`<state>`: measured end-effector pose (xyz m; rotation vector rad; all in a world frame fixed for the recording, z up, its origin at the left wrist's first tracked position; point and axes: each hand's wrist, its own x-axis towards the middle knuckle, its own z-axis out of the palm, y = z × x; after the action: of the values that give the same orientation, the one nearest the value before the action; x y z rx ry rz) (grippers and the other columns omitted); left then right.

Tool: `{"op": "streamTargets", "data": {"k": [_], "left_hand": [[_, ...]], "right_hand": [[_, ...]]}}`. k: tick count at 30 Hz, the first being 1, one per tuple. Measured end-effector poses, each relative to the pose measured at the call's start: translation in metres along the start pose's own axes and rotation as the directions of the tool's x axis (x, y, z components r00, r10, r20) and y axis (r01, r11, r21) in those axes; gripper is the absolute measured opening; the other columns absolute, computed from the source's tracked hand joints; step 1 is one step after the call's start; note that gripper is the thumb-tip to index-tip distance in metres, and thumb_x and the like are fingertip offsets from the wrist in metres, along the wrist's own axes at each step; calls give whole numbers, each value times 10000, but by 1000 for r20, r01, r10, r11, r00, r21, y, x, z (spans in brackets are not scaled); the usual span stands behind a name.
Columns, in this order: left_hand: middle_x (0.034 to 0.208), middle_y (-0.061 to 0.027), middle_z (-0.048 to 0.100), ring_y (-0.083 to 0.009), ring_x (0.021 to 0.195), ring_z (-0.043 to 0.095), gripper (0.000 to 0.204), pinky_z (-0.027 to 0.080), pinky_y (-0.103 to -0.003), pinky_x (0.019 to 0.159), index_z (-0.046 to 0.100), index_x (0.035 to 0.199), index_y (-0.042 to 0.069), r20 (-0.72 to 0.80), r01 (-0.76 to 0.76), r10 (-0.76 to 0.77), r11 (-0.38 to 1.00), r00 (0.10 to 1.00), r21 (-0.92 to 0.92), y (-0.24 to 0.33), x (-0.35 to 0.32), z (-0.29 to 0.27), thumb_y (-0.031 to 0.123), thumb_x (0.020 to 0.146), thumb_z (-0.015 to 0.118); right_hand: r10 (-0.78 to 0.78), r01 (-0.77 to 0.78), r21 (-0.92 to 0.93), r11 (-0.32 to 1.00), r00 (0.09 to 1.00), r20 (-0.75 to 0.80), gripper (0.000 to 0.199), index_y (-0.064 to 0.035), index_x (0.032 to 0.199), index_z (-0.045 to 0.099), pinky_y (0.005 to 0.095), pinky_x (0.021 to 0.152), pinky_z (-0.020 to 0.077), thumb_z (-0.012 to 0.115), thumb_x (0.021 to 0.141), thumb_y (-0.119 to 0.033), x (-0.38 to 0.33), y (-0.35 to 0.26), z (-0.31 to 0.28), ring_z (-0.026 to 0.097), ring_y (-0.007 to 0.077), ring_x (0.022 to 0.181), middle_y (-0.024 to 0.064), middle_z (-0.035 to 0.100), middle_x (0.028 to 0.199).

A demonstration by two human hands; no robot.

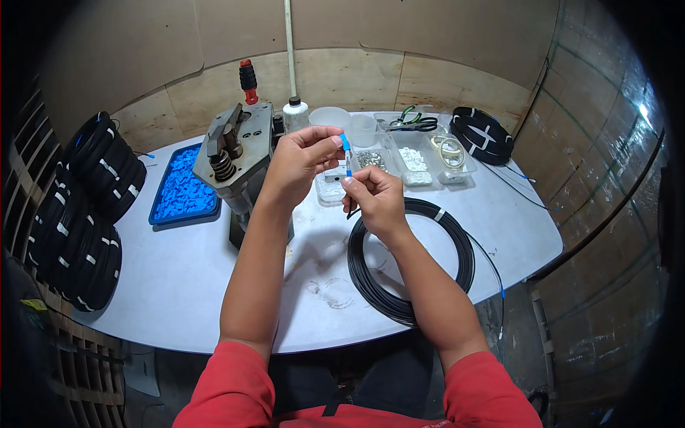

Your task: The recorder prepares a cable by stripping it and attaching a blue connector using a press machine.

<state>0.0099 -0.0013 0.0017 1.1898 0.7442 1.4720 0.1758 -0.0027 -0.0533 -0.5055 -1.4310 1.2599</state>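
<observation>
"Call the bench's near edge six o'clock. What's on that white bench (182,285)?"

"A metal press (246,153) at ten, a coil of black cable (465,264) near four, and, beyond the press towards nine, a blue tray (185,221) heaped with little blue parts (184,187)."

"And the hands?"

"Raised over the bench: left hand (307,158) near eleven, right hand (379,201) towards two. The left fingers pinch a blue cap (345,142); the right fingers grip just beneath, by a small blue sleeve (349,173) at the cap's six o'clock."

"How is that best done?"

"I'd keep both in one straight line, pinch close, and use gentle force without twisting. From here I can't tell how firmly they're joined."
</observation>
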Motion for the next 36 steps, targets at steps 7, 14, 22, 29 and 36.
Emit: {"op": "streamTargets", "data": {"k": [7, 14, 22, 29, 36], "left_hand": [[897, -60, 700, -108, 811, 656, 198, 522, -248, 722, 686, 1053, -15, 52, -107, 103, 990, 993, 94, 0, 0, 1, 89, 885, 696], [857, -73, 705, -124, 769, 684, 185, 520, -244, 654, 692, 1022, -31, 14, -178, 182, 934, 983, 311, 3, -1, 2, 87, 880, 684], [867, -87, 713, -144, 772, 695, 189, 549, -264, 704, 686, 1016, -48, 67, -192, 181, 876, 981, 442, 1, -2, 4, 67, 867, 679], [874, -100, 721, -146, 797, 696, 179, 550, -278, 735, 689, 987, -43, 112, -170, 135, 889, 984, 426, 6, -4, 4, 64, 845, 709], [856, -89, 720, -137, 808, 695, 168, 549, -278, 738, 692, 967, -39, 123, -168, 126, 879, 984, 446, 1, -1, 1, 74, 845, 715]], "right_hand": [[19, -20, 9, 1000, 1000, 12, 133, -9, 848, 616, 234, 521, 489, 671, 922, -105, 1, 1, -2, 595, 83, 559, 49, 646, 677], [17, -17, -13, 1000, 1000, 2, 132, -15, 844, 605, 235, 522, 492, 658, 928, -101, 0, 1, 0, 594, 80, 557, 47, 643, 673], [19, -20, -40, 999, 1000, -18, 127, -14, 867, 608, 235, 529, 497, 654, 933, -113, 2, 3, -1, 595, 74, 565, 38, 641, 675], [11, -11, -31, 999, 1000, -8, 134, -9, 896, 610, 240, 545, 505, 653, 942, -127, 3, 1, 0, 607, 79, 589, 45, 650, 693], [12, -12, -50, 999, 1000, 17, 141, -25, 917, 620, 232, 573, 501, 644, 957, -158, 3, 6, -2, 616, 77, 627, 36, 661, 720]]}}
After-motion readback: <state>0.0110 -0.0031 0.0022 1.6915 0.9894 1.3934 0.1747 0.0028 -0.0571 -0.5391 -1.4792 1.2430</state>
